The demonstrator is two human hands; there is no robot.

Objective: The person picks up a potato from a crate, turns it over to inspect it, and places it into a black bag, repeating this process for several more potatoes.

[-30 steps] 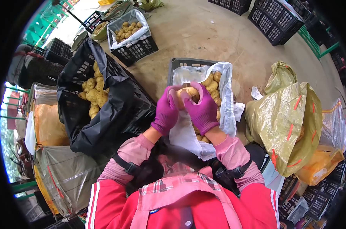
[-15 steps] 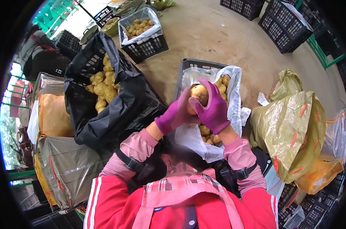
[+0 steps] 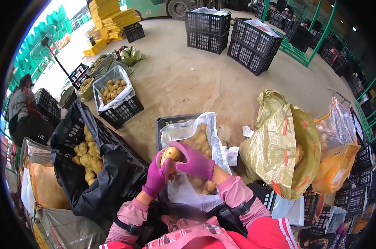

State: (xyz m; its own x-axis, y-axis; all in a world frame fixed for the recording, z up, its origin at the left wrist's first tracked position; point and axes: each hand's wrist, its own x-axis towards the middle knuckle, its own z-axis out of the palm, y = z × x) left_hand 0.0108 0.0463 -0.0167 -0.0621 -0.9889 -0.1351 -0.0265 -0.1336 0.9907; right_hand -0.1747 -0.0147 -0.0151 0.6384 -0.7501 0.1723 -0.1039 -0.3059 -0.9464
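Purple gloves cover both hands, which meet above a white-lined crate [image 3: 211, 124] of potatoes in front of me. My left hand [image 3: 157, 176] wraps around the near left side of a yellow-brown potato [image 3: 170, 154]. From the right, my right hand [image 3: 195, 160] curls its fingers over the same potato. Below it, between the palms, a second potato surface seems to show, mostly hidden by the gloves. More loose potatoes [image 3: 201, 141] lie in the crate's liner under and beyond my hands.
At left stands a crate with a black liner [image 3: 121, 166], holding potatoes. Another white-lined potato crate [image 3: 121, 108] is farther off. A gold woven sack [image 3: 271, 145] leans at right. Stacked black crates [image 3: 254, 45] stand behind. A person [image 3: 24, 103] is at far left.
My view has tilted up and shifted, showing more of the floor and background. Both hands still hold the potato together above the crate, its angle slightly changed.
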